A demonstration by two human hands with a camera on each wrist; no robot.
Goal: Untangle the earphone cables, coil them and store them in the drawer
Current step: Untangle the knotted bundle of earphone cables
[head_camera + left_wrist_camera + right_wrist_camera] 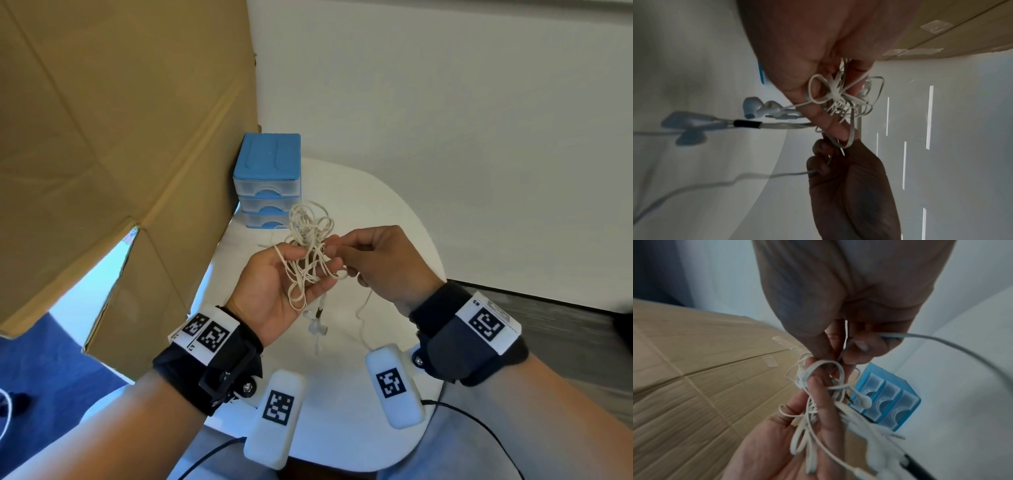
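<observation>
In the head view, the tangled earphone cables [310, 246] are held above the white bench [376, 212]. They are cradled in the left hand [274, 291], palm up, its fingers curled around the bundle. A strand at the edge of the knot is pinched between thumb and fingertip of the right hand [376, 263]. The blue drawer unit [269, 180] is seen just behind, against a cardboard box [120, 137]; all three clear-fronted drawers appear to be closed. For the untangling to go well, loops should be loosened and fed back through, not tugged — pulling a thin cord only tightens a knot.

In the left wrist view, the cables are shown as thin, smooth white cord, some of it flat like ribbon, bunched into many small loops at the fingertips. Two pairs of rounded plastic earbuds [756, 108] are seen hanging free, so more than one set is probably involved, though the picture is blurred.

In the right wrist view, one loose grey-white strand [941, 340] is led out from the right hand's pinch in a wide arc — a free end worth following. A flat loop is seen wrapped over a left fingertip.
</observation>
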